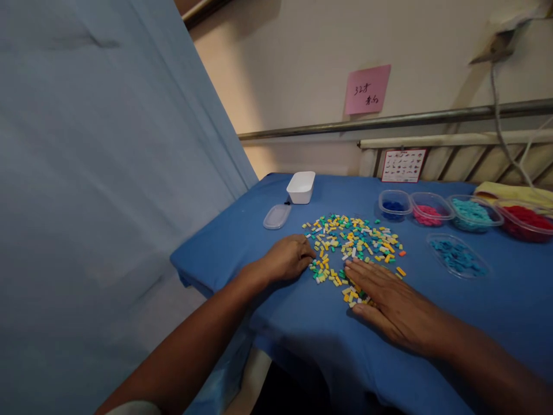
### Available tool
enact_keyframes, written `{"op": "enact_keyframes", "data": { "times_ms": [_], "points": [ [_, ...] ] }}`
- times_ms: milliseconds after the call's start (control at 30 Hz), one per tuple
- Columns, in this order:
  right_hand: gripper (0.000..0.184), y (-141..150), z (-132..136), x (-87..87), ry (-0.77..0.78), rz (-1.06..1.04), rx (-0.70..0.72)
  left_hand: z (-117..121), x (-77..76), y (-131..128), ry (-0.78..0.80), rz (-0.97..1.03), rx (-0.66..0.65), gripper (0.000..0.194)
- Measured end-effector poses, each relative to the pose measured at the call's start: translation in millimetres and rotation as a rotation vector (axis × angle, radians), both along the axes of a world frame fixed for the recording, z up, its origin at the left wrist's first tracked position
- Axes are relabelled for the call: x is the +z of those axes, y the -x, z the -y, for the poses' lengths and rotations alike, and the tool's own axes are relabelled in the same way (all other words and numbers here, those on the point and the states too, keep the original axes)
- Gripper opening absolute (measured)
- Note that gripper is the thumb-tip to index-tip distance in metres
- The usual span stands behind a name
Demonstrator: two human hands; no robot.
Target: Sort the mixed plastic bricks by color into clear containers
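A spread heap of small coloured pieces (354,239), yellow, green, white and orange, lies on the blue-covered table (302,334). My left hand (288,257) rests at the heap's left edge with its fingers curled under, knuckles up; what the fingers hold, if anything, is hidden. My right hand (389,302) lies flat, palm down, on the heap's near edge with fingers stretched out and several pieces under them.
A white tub (301,187) and a clear lid (277,216) sit behind the heap to the left. Clear tubs of dark blue (394,205), pink (430,210), teal (474,212) and red pieces (527,220) line the right; a lid with teal pieces (458,256) lies nearer. Blue curtain (108,173) at left.
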State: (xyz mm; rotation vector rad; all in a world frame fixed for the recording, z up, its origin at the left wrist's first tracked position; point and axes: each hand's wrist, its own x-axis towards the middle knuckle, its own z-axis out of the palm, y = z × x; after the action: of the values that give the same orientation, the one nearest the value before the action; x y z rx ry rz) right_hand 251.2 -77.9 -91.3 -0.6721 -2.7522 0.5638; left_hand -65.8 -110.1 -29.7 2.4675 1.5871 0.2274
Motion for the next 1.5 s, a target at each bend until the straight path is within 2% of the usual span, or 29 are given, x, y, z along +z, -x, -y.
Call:
{"op": "enact_keyframes", "data": {
  "times_ms": [100,267,333,400,567,633,833,1100,1267,1333,1500],
  "points": [
    [0.073,0,1,-0.5,-0.01,-0.03,-0.006,-3,3.9,1,0.036,0.027,0.068,0.015],
    [0.068,1,0,-1.6,-0.063,-0.103,-0.016,-22,6.3,24,-0.001,0.197,0.459,0.023],
    [0.066,1,-1,-2.5,-0.074,-0.139,-0.034,-36,5.0,36,-0.013,0.197,0.521,0.025],
    [0.064,1,-2,-3.6,-0.079,-0.16,-0.04,-50,2.3,45,-0.01,0.162,0.459,0.029],
    [0.063,0,-3,-7.6,-0.088,-0.169,-0.035,-71,-3.2,49,0.037,0.023,0.1,0.037],
    [0.062,0,-3,-9.2,-0.091,-0.158,-0.039,-76,-2.3,49,0.08,-0.014,0.047,0.04],
    [0.062,1,-1,-9.6,-0.085,-0.155,-0.034,-86,3.1,55,0.205,-0.051,0.072,0.031],
    [0.061,-2,0,-6.1,-0.056,-0.177,-0.024,-84,1.2,58,0.159,-0.048,0.059,0.021],
    [0.058,-3,0,1.2,-0.049,-0.17,-0.01,-80,3.9,57,0.172,0.026,-0.017,0.029],
    [0.058,-3,-1,5.2,-0.051,-0.162,-0.004,-78,4.0,60,0.176,0.03,-0.042,0.025],
    [0.056,-3,0,10.7,-0.04,-0.174,-0.006,-72,2.3,68,0.193,0.016,0.04,0.019]
  ]
}}
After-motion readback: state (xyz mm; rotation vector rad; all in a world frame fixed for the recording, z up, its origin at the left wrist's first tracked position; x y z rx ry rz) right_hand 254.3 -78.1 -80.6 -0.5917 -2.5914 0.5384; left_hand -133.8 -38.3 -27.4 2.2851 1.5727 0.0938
